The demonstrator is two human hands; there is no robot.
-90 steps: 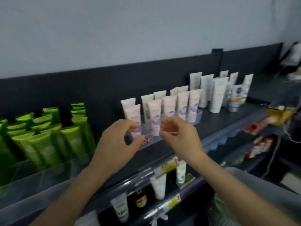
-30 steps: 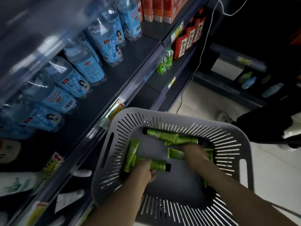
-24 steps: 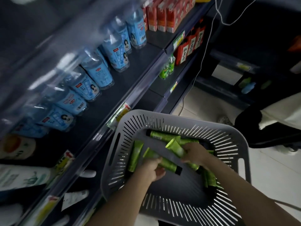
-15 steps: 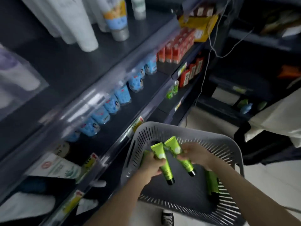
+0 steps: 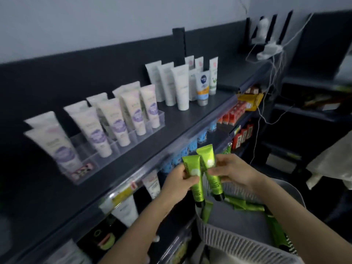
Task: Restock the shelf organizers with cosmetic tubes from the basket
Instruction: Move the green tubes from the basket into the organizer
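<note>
**Obs. 1, basket** (image 5: 238, 242): grey slotted plastic, nearest the camera. Several loose tubes (image 5: 245, 205), green, lie flat inside along its far wall & R side.

**Obs. 2, hands:** both hover just above the basket's far-L corner.
- Left hand (image 5: 179, 185) grips the left tube (image 5: 191, 169) round its middle, fingers curled, thumb on the front.
- Right hand (image 5: 234, 170) pinches the right tube (image 5: 206, 159) at approx. mid-length, thumb & fingers closed on it.
- The two tubes sit side by side, almost touching, w/ the R one a little higher.

**Obs. 3, axis:** both held tubes are near upright. Black caps point down toward the basket, crimped ends up, tops tipped slightly L, away from the basket's middle.

**Obs. 4, shelf** (image 5: 181, 121): beyond & up-L of the basket.
- A clear organizer (image 5: 122, 149) holds pale tubes (image 5: 112, 119) w/ lilac labels, caps down, leaning back.
- Farther off, straight up from the basket, white tubes (image 5: 180, 86) stand loose.

**Assessment:**
- Pick looks done; placing not yet done.
- The organizer lies up-L of both hands, and the L hand is nearer it.
- The held tubes already match the cap-down stance of the shelved stock, so prob. no flip is needed, only a lift & carry.
- No slot w/ green stock is in view, so which organizer takes these can't be told.
</note>
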